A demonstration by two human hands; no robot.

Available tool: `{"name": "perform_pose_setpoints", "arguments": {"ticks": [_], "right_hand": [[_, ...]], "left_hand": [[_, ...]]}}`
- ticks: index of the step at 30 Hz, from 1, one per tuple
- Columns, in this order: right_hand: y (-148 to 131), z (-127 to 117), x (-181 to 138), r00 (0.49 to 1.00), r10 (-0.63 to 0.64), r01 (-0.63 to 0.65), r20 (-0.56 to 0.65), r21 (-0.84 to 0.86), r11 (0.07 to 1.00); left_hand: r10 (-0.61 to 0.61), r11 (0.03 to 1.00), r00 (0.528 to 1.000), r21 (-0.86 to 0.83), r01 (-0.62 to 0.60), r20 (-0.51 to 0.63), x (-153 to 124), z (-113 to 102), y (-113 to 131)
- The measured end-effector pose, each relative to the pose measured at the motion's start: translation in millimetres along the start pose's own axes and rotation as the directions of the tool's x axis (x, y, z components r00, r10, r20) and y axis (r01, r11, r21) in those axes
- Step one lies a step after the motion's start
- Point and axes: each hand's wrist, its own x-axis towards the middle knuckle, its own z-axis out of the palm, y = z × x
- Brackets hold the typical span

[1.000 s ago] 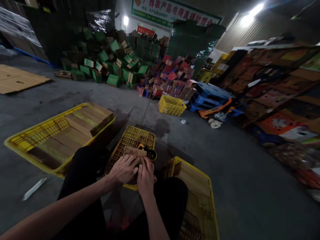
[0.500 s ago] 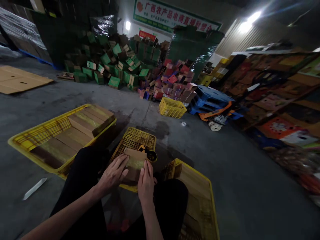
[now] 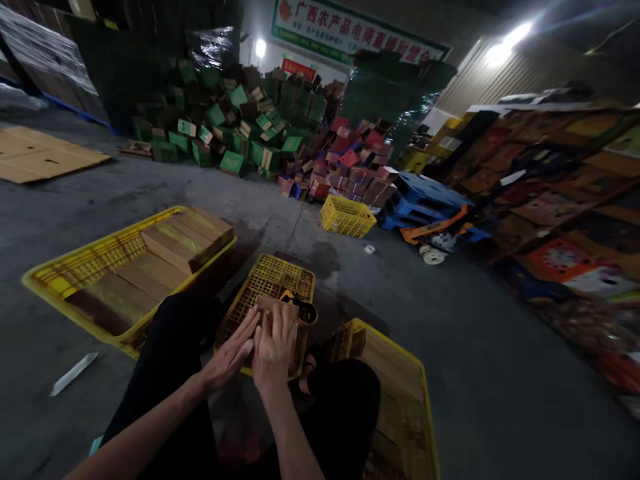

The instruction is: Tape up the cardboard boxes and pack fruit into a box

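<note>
A small brown cardboard box [image 3: 269, 302] rests on a yellow crate [image 3: 275, 268] that serves as a surface between my knees. My right hand [image 3: 274, 343] lies flat over the box with its fingers stretched forward, covering most of it. Along the box's left side, my left hand [image 3: 231, 355] is laid with straight fingers, close beside the right one. A tape dispenser [image 3: 305, 311] with an orange-yellow part sits on the crate just beyond the box, to the right.
Flat brown boxes lie in a yellow basket [image 3: 47, 277] on the left and a yellow crate [image 3: 424, 393] on the right. Farther off are another yellow crate [image 3: 349, 217], an orange pallet jack [image 3: 435, 230], blue pallets [image 3: 433, 193] and heaped green cartons [image 3: 233, 162].
My right hand has moved from the box's right edge onto its top, fingers now flat. My left hand has slid slightly down and left along the box's side.
</note>
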Motion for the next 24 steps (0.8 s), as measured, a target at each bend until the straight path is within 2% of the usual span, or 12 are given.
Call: {"name": "perform_pose_setpoints", "arguments": {"ticks": [4, 7, 9, 12, 17, 21, 24], "right_hand": [[-7, -12, -5, 0.993, -0.071, 0.067, 0.091, 0.042, 0.997], [7, -33, -23, 0.980, -0.107, 0.101, 0.170, 0.044, 0.994], [23, -46, -39, 0.980, -0.068, 0.065, 0.187, 0.024, 0.998], [47, -57, -57, 0.990, 0.006, -0.013, 0.138, 0.050, 0.999], [61, -54, -62, 0.994, 0.091, -0.105, 0.063, 0.274, 0.956], [64, -44, -50, 0.987, 0.156, -0.156, 0.031, 0.362, 0.919], [71, -37, -43, 0.980, 0.200, -0.190, 0.016, 0.401, 0.896]], "left_hand": [[0.016, 1.000, 1.000, -0.013, -0.016, 0.011, -5, -3, -2], [0.007, 0.999, 1.000, 0.042, -0.008, 0.019, -6, -3, 4], [0.003, 0.995, 1.000, 0.102, -0.005, 0.021, -6, -3, 8], [0.003, 0.974, 1.000, 0.228, -0.007, 0.017, -3, -4, 10], [0.122, 0.885, 0.992, 0.455, -0.094, -0.033, 13, -3, 16], [0.228, 0.834, 0.965, 0.486, -0.261, 0.126, 32, 10, 33], [0.268, 0.822, 0.951, 0.478, -0.310, 0.156, 39, 21, 43]]}}
